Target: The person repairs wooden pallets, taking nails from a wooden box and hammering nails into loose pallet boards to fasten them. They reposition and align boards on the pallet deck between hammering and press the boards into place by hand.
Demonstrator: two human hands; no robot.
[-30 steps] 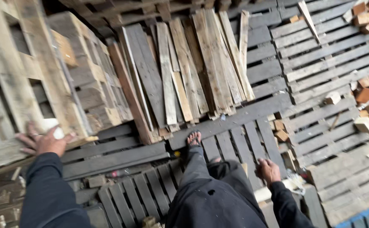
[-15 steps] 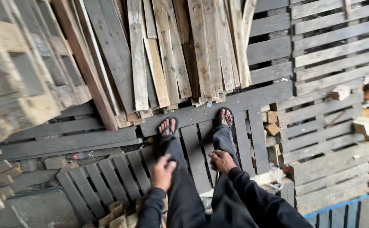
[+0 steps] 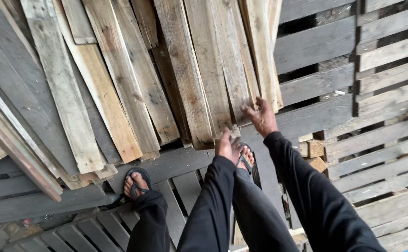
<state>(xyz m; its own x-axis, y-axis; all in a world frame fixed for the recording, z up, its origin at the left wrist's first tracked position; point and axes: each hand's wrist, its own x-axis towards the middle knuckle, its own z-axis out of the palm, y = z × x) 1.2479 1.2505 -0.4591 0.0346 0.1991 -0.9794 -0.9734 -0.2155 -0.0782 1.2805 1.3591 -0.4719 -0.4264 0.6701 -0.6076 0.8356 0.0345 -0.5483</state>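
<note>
1. Both hands have risen from near the knees toward the leaning planks [image 3: 185, 70].
2. Right hand [image 3: 261, 116]: grip apart, fingers spread, touching a pale plank's lower end.
3. Left hand [image 3: 226, 146]: just below the plank ends; its grip cannot be told.
4. Grey pallets [image 3: 376, 140] lie underfoot; small wood blocks [image 3: 315, 149] sit right of the sandalled feet [image 3: 138, 182].

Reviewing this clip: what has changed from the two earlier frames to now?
Both hands came forward from beside the legs. The right hand now reaches the lower ends of the leaning planks, fingers spread; the left hand is just below them. Neither grips anything. The view has closed in on the planks. The feet stay on the grey pallets, and the planks lean as before.
</note>
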